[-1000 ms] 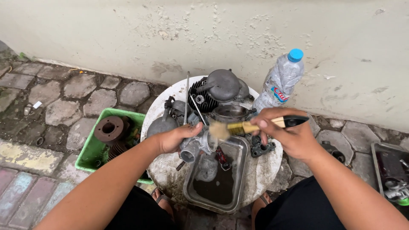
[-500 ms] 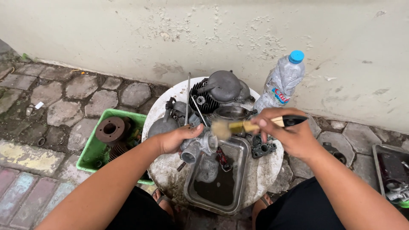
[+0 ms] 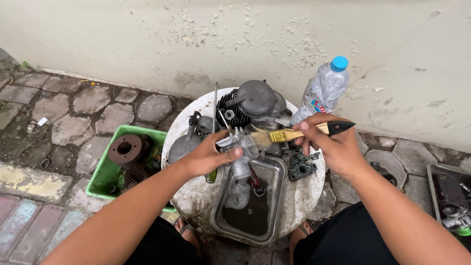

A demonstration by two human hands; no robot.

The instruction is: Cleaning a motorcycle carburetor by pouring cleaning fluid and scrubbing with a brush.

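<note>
Above a dented steel tray (image 3: 274, 196) of murky liquid on a round, stained white tabletop (image 3: 304, 194): left hand (image 3: 208, 156) clamped around a dull grey cast-metal carburetor (image 3: 239, 147), right hand (image 3: 333, 145) gripping a wood-handled brush (image 3: 294, 133) with a black tip, pale bristles against the casting. Behind, finned black cylinder (image 3: 231, 112), domed grey covers (image 3: 255, 97), crumpled plastic bottle (image 3: 321, 91). Underside of the carburetor hidden by fingers; green crate (image 3: 105, 172) partly covered by the forearm.

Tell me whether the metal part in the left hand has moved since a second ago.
Yes. The metal part in the left hand has turned and risen toward the wall, farther up from the steel tray.
</note>
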